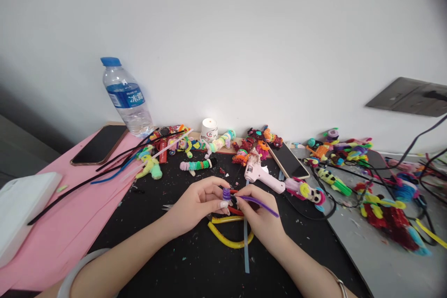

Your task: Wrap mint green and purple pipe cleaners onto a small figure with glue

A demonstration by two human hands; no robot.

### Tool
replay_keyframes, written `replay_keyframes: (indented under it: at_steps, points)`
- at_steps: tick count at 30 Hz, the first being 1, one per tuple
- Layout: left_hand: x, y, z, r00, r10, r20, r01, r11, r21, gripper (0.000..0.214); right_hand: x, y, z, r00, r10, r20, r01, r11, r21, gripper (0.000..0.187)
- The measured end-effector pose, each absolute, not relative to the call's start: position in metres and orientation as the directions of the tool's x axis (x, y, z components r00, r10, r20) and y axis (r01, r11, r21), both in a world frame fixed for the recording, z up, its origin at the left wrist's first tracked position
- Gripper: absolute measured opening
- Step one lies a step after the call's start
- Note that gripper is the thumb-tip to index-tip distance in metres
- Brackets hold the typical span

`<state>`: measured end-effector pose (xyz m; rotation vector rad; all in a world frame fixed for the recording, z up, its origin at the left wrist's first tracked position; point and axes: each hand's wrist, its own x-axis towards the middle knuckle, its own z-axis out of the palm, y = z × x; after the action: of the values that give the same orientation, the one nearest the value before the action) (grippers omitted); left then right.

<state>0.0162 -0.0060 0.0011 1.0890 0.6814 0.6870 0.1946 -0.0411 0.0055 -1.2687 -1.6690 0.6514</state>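
My left hand (205, 199) pinches a small purple coil (226, 194) of fuzzy pipe cleaner between thumb and fingers. At the coil's right side, my right hand (260, 212) is closed on the purple pipe cleaner (261, 203), whose loose tail sticks out to the right above the fingers. A dark bit shows at the right fingertips; I cannot make out what it is. Below both hands lies a tool with yellow curved handles (228, 242), partly covered by them. A pale translucent strip (247, 256) runs down beside my right hand.
A pink glue gun (263, 174) lies just behind my hands, beside a phone (288, 160). Several pipe-cleaner figures (197, 165) line the wall. At left are a water bottle (127, 102), another phone (99, 145) and a white box (26, 209). Black cords (323, 218) trail at right.
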Motion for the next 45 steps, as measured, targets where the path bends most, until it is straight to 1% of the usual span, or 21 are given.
replay_keyframes:
  at_steps: [5,10,14,20,23,25,28,31,34,37,39,42,45]
  points:
    - [0.016,-0.005,-0.001,0.604,0.782,-0.155,-0.171,0.317,0.933,0.026,0.196,-0.041,0.004,-0.038,0.940,0.339,0.480,0.315,-0.819,0.010]
    - [0.017,-0.005,0.000,0.594,0.794,-0.132,-0.164,0.280,0.946,0.024,0.196,-0.041,0.005,-0.039,0.940,0.339,0.503,0.311,-0.807,0.011]
    - [0.018,-0.007,0.001,0.569,0.817,-0.093,-0.136,0.205,0.969,0.020,0.195,-0.042,0.005,-0.046,0.936,0.348,0.518,0.320,-0.793,0.013]
    - [0.017,-0.009,0.000,0.522,0.853,-0.029,-0.044,0.061,0.997,0.019,0.196,-0.043,0.002,-0.087,0.930,0.357,0.570,0.340,-0.748,0.015]
    - [0.016,-0.010,0.001,0.490,0.871,0.021,0.027,-0.040,0.999,0.019,0.196,-0.045,0.001,-0.138,0.908,0.396,0.593,0.397,-0.701,0.014]
    - [0.016,-0.010,0.003,0.457,0.885,0.089,0.115,-0.158,0.981,0.019,0.194,-0.047,0.001,-0.186,0.877,0.443,0.611,0.457,-0.647,0.013]
    - [0.015,-0.012,0.004,0.433,0.873,0.227,0.242,-0.355,0.903,0.021,0.191,-0.050,0.000,-0.264,0.829,0.493,0.657,0.529,-0.538,0.013]
    - [0.014,-0.013,0.005,0.445,0.844,0.301,0.287,-0.453,0.844,0.024,0.189,-0.051,-0.003,-0.323,0.799,0.508,0.685,0.567,-0.457,0.013]
    - [0.014,-0.011,0.004,0.428,0.861,0.275,0.284,-0.417,0.863,0.023,0.191,-0.049,-0.002,-0.328,0.797,0.507,0.665,0.576,-0.475,0.009]
    - [0.013,-0.007,0.002,0.399,0.905,0.148,0.202,-0.244,0.949,0.020,0.197,-0.046,0.003,-0.317,0.802,0.507,0.640,0.575,-0.509,0.016]
    - [0.012,-0.003,0.001,0.394,0.916,0.071,0.109,-0.123,0.986,0.020,0.202,-0.043,0.007,-0.273,0.802,0.531,0.663,0.557,-0.501,0.022]
    - [0.011,0.001,0.001,0.383,0.923,0.024,-0.009,-0.023,1.000,0.019,0.212,-0.035,0.011,-0.161,0.803,0.574,0.753,0.475,-0.455,0.027]
    - [0.010,0.003,0.003,0.377,0.926,-0.022,-0.079,0.055,0.995,0.019,0.221,-0.025,0.009,-0.053,0.817,0.575,0.860,0.330,-0.389,0.033]
